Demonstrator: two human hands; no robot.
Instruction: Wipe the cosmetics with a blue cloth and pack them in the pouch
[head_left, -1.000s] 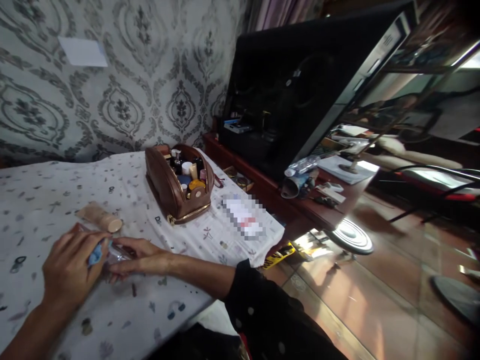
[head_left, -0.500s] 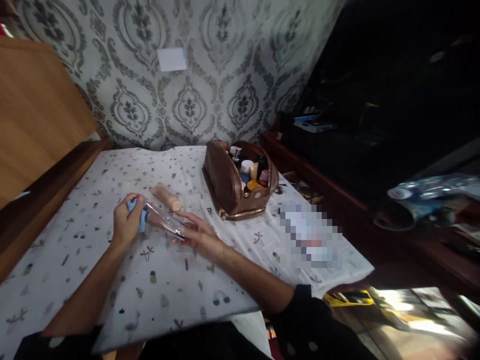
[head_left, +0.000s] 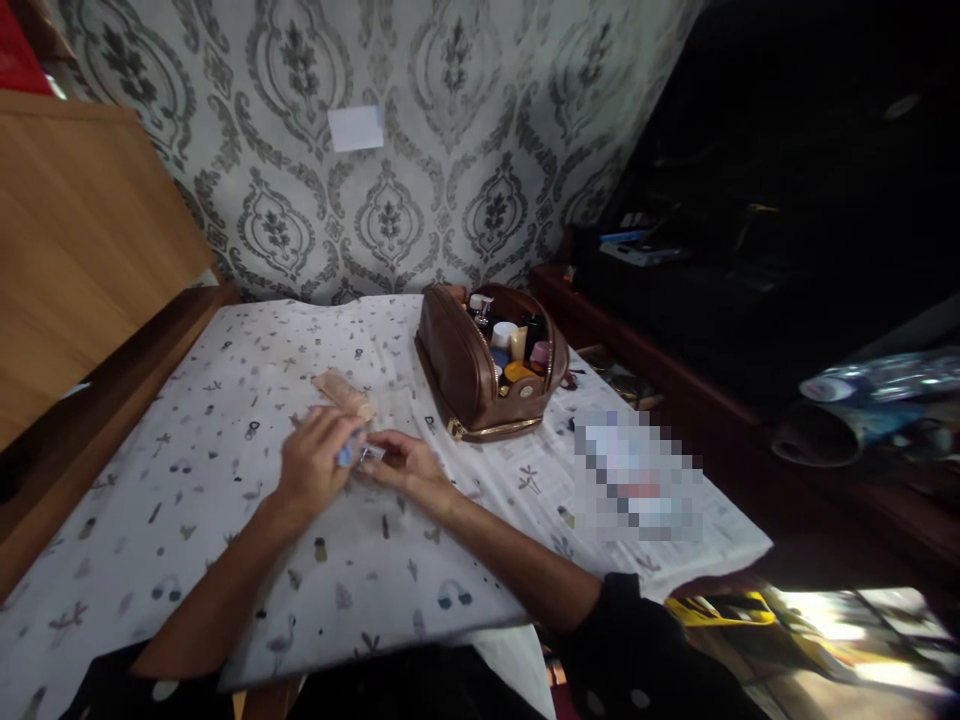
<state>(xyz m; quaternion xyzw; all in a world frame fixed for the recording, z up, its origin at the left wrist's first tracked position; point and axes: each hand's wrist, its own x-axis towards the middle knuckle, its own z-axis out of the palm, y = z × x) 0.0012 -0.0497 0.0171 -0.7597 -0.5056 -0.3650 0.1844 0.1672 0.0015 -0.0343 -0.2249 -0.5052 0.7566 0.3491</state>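
Two hands sat together over the cloth (head_left: 150, 450): left hand (head_left: 313, 468) gripped a blue cap (head_left: 346, 455), right hand (head_left: 403, 466) pinched the clear tube (head_left: 365, 456); pouch (head_left: 457, 365) lay at two o'clock.

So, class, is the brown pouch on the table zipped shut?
No, the brown pouch gapes open at the top, with small bottles and jars showing inside.

- Our left hand (head_left: 313, 466) covers most of the small blue item (head_left: 346, 456); we cannot tell what it is.
- A pixelated patch (head_left: 637, 472) hides whatever lies on the cloth (head_left: 225, 420) there.
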